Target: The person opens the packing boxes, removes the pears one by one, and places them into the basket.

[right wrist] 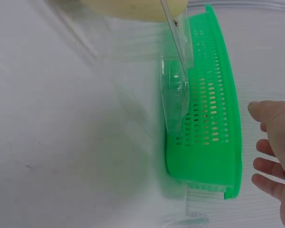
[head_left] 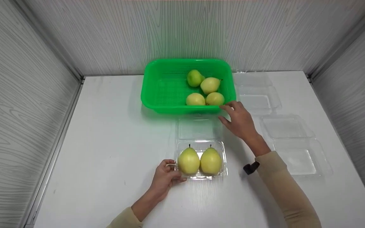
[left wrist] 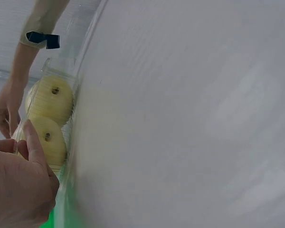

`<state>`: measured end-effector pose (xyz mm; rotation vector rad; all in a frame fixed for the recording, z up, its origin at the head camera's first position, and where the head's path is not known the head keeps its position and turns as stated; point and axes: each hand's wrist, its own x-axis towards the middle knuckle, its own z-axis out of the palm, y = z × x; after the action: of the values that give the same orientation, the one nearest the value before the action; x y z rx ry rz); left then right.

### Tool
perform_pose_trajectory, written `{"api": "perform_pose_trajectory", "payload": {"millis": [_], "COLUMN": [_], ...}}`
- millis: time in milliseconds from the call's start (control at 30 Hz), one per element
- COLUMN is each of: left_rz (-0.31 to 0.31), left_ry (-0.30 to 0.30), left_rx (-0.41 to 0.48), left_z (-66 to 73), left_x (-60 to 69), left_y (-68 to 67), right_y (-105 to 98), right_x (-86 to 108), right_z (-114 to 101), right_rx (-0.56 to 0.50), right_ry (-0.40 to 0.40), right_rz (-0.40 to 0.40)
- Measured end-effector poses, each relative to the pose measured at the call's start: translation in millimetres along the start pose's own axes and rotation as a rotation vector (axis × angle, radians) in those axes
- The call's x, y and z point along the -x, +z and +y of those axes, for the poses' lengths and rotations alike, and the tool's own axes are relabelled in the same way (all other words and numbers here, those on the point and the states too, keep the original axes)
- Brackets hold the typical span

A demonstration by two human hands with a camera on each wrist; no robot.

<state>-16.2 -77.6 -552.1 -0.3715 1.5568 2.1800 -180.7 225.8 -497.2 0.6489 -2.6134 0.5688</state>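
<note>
Two yellow-green pears point(head_left: 188, 161) stand side by side, stems up, in a clear plastic clamshell box point(head_left: 224, 172) whose lid lies open towards the basket. My left hand point(head_left: 166, 178) grips the box's left front corner, thumb and fingers on its wall, as the left wrist view point(left wrist: 26, 178) also shows. Over the front right rim of a green basket point(head_left: 160, 109) hovers my right hand point(head_left: 239, 120). Its fingers are spread and loosely bent, with nothing between them. Several pears point(head_left: 210, 85) lie in the right half of the basket.
Two more open clamshell boxes stand on the right of the white table: one box point(head_left: 258, 103) beside the basket, another box point(head_left: 296, 158) nearer the front. Behind the basket rises a grey wood-grain wall point(head_left: 182, 31), with side walls left and right.
</note>
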Motion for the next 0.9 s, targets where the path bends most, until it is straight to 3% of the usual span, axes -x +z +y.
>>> {"api": "perform_pose_trajectory", "payload": {"millis": [267,533,733,900], "left_rz": [0.008,0.11,0.142,0.084], "left_ry": [-0.001,0.046,0.211,0.374], "left_rx": [-0.037,-0.228,-0.476,-0.666], "left_z": [3.1,17.3,33.7,49.7], "left_x": [3.5,3.0,-1.1,-2.8], "left_y": [-2.7,-8.0,-15.8,-21.1], "right_y": [13,16,19,20], "right_x": [-5.5,-10.1,-13.7,-14.8], "right_z": [17,21,21,20], "right_rx": [0.052,0.127,0.158,0.177], "right_ry": [-0.068,-0.105,-0.117,-0.114], "right_rz": [0.007,0.037,0.037,0.042]}}
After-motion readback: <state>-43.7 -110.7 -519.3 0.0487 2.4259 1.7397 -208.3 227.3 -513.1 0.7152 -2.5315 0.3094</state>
